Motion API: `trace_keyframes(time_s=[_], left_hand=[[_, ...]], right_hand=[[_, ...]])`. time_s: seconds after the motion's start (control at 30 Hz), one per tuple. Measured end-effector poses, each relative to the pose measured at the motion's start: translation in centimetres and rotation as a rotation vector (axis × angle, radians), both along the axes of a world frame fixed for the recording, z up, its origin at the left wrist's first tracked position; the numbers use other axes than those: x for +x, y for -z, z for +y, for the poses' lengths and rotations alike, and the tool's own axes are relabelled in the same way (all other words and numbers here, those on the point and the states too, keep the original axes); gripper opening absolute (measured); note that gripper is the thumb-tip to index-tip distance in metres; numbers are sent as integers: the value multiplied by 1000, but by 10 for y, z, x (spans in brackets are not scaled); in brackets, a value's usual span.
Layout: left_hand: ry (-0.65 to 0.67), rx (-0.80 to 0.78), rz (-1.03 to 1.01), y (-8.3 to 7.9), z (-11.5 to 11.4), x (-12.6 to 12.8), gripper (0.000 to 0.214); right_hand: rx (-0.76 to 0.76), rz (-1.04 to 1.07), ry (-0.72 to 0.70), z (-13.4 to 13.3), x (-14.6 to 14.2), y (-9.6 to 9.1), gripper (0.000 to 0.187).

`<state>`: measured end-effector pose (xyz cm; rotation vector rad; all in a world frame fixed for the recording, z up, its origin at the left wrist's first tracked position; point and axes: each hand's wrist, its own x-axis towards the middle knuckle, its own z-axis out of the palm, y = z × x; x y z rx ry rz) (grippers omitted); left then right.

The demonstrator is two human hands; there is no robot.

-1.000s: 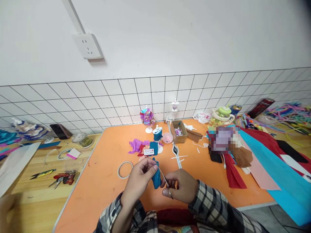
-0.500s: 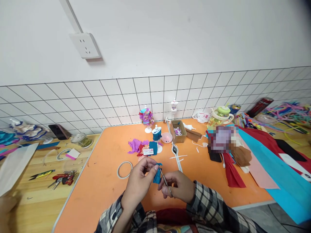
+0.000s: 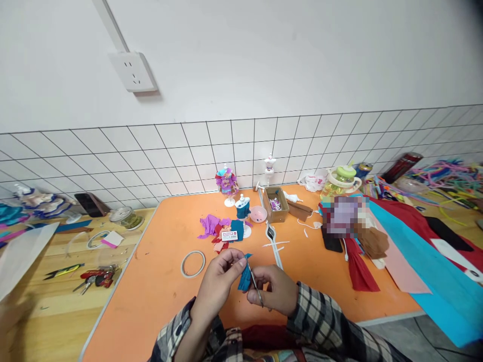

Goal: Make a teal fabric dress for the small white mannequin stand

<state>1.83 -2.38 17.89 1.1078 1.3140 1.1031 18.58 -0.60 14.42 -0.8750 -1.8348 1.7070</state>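
Pinched in my left hand (image 3: 220,276) is a small piece of blue crepe paper (image 3: 245,279), held above the orange table. My right hand (image 3: 277,289) grips a pair of small scissors (image 3: 255,286), with fingers in the handles and the blades lying along the edge of the blue piece. Just beyond my hands stands a small white dress form (image 3: 243,206) wrapped in dark blue. Beside it lie a darker blue piece (image 3: 238,229), a white label (image 3: 229,236) and purple scraps (image 3: 210,225).
A roll of tape (image 3: 193,264) lies left of my hands. Behind are a dressed mini mannequin (image 3: 227,182), a pink bowl (image 3: 258,214) and a small box (image 3: 276,213). Coloured paper sheets (image 3: 422,256) cover the right side. Keys (image 3: 98,278) rest on the wooden table.
The scissors have turned slightly more upright along the blue piece, and my right hand has shifted a little left. The blue piece hangs slightly lower.
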Motion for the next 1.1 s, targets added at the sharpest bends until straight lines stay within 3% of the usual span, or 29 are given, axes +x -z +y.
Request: trace_keyframes(time_s=[0.1, 0.27, 0.5, 0.8, 0.93, 1.1], left_hand=[[-3, 2, -28, 3, 1, 0, 25], [-10, 24, -31, 9, 2, -1, 22], [-3, 26, -61, 10, 4, -3, 23], [-49, 3, -136, 18, 8, -10, 20], [-55, 56, -101, 13, 5, -7, 18], [10, 163, -217, 1, 0, -4, 13]], right_hand=[[-16, 6, 24, 1, -2, 2, 30], [-176, -21, 26, 0, -7, 4, 21], [-132, 40, -9, 3, -5, 4, 23], [-238, -27, 47, 6, -13, 0, 15], [-314, 42, 20, 5, -13, 1, 20], [-433, 203, -158, 3, -11, -3, 38]])
